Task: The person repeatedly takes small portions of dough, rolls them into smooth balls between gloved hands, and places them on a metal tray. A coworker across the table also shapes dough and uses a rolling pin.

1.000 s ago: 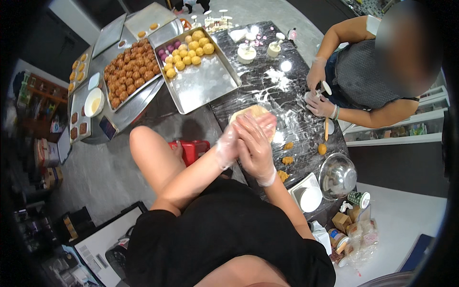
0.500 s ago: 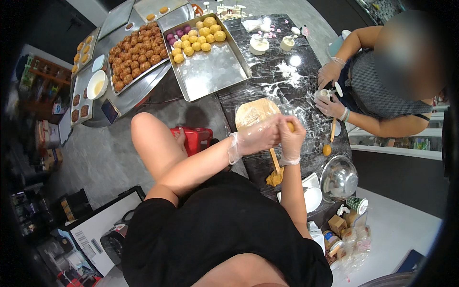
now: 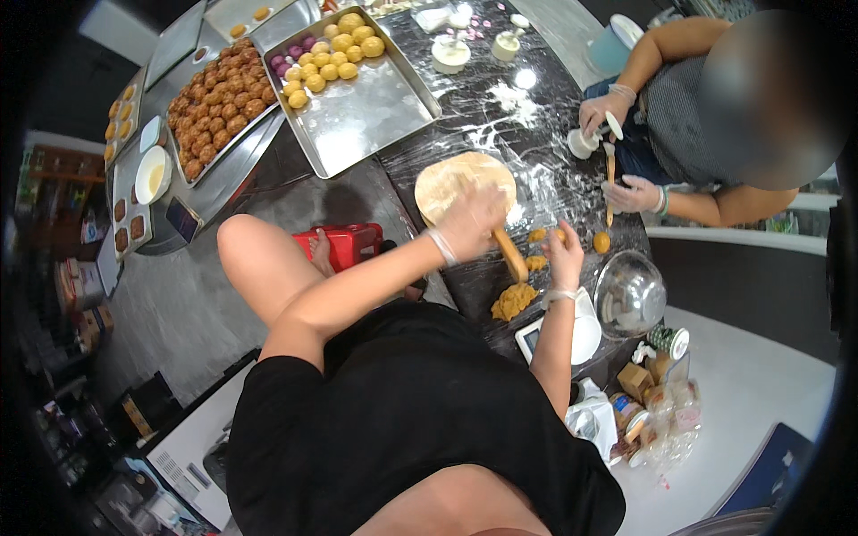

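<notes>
My gloved left hand (image 3: 469, 223), smeared by motion, is over the near part of a round wooden paddle board (image 3: 438, 183); whether its fingers are open or closed does not show. The board's handle (image 3: 510, 257) points toward me. My gloved right hand (image 3: 563, 257) is raised to the right of the handle, its fingers closed round a small piece of yellow dough (image 3: 560, 235) that is mostly hidden. Small dough pieces (image 3: 536, 263) lie beside it on the dark table. Nearer me sits a rough dough lump (image 3: 514, 302).
Across the table a co-worker's gloved hands hold a white press mould (image 3: 584, 143) and touch a wooden-handled tool (image 3: 610, 179). A metal tray (image 3: 380, 116) holds yellow and purple balls; another holds brown balls (image 3: 219, 107). A clear dome (image 3: 631, 295) and white bowl (image 3: 585, 339) stand right.
My hands, together before, have parted: the left moved down-left onto the board, while the right shifted slightly right. The co-worker's hands have separated, one reaching the wooden-handled tool. The view has shifted.
</notes>
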Motion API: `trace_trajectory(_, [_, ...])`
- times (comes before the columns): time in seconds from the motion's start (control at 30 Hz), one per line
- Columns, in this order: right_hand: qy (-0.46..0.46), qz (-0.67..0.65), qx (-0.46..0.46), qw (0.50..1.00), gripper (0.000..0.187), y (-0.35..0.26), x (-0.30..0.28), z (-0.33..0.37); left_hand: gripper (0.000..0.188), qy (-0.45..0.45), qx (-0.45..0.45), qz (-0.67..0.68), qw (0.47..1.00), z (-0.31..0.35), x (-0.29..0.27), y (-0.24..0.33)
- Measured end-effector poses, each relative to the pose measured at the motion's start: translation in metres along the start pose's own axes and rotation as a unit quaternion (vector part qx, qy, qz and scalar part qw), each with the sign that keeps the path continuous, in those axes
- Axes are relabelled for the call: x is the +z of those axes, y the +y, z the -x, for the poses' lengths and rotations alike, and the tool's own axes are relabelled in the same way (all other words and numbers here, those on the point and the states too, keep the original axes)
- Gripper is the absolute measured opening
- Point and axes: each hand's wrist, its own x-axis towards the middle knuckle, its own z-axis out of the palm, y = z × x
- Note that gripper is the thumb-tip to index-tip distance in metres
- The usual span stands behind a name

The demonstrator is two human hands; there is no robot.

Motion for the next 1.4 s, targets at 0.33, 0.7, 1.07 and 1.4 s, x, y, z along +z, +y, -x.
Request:
trace_trajectory(0.33, [-0.062,0.291,-0.351,0.888,0.041,0.000,0.155,0.009,0.044,0.062,-0.111,0.168,0.978,-0.031,-0.076,-0.068])
trace_trajectory(0.7, [-0.200,-0.076,0.141,0.966,0.067,-0.021,0.047,0.013,0.039,-0.041,-0.026,0.096,0.994,-0.007,-0.034,-0.015])
trace_trajectory(1.07, [-0.248,0.469,-0.038,0.847,0.035,-0.065,0.069,0.060,0.042,-0.074,-0.171,0.290,0.939,-0.030,-0.002,-0.075])
trace_trajectory(1.4, [-0.173,0.544,0.054,0.819,0.026,-0.055,0.108,0.036,0.060,-0.007,-0.060,-0.018,0.998,-0.062,0.074,-0.080])
